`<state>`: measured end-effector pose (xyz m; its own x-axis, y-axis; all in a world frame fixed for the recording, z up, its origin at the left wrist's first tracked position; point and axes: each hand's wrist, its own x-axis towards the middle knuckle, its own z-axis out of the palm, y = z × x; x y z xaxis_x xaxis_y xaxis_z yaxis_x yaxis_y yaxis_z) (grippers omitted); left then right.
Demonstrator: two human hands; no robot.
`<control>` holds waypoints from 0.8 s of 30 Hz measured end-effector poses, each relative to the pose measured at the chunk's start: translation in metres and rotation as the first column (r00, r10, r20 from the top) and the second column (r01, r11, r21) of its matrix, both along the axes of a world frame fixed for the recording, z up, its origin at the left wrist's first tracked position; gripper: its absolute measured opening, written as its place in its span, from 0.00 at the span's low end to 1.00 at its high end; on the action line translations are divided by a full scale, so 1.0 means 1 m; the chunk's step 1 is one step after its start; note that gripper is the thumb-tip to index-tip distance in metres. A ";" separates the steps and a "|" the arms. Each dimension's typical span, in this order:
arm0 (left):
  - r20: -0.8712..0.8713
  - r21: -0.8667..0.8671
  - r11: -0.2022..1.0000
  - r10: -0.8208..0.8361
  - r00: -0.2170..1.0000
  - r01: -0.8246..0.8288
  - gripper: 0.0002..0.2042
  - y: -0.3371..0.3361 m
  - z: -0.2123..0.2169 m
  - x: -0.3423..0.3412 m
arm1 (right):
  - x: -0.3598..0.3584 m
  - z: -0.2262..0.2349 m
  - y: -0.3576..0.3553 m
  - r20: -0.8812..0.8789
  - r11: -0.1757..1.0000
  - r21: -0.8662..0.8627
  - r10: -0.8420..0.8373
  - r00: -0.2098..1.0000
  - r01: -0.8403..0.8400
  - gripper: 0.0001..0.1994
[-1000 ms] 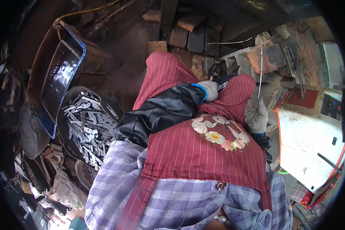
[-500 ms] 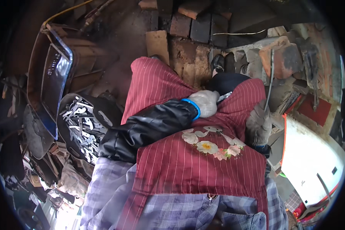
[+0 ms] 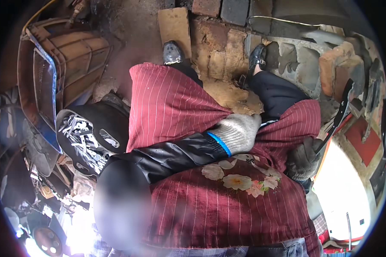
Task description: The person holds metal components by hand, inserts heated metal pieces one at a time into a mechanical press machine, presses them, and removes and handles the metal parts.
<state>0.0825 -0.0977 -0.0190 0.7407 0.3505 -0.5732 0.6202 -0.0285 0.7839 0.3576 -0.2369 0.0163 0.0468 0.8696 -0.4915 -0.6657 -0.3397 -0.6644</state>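
A dark red pinstriped apron with a flower print (image 3: pixel 227 201) is spread over the lap. To its left, a black round tub of pale metal scraps (image 3: pixel 90 137) is seen. The left hand (image 3: pixel 238 132), gloved in grey knit, is curled on the apron; its grip cannot be told. The right hand (image 3: pixel 303 159) is closed around a thin dark metal rod (image 3: pixel 339 112).

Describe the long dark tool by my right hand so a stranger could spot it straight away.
Start at the red striped apron over the lap and move to its right edge, where the right hand in a dark grey glove sits. The long dark tool rises from it: a thin black bar slanting up against the bricks.
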 end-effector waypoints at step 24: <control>0.015 -0.206 0.596 0.795 0.606 -0.776 0.12 0.028 -0.024 -0.007 | -0.045 0.057 0.048 0.050 0.963 0.153 -0.233 0.971 0.223 0.27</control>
<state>0.0753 -0.0697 -0.0426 0.2761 0.7331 -0.6216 0.2625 0.5646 0.7825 0.3128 -0.1893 0.0738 0.2803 0.8939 -0.3498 -0.6668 -0.0809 -0.7409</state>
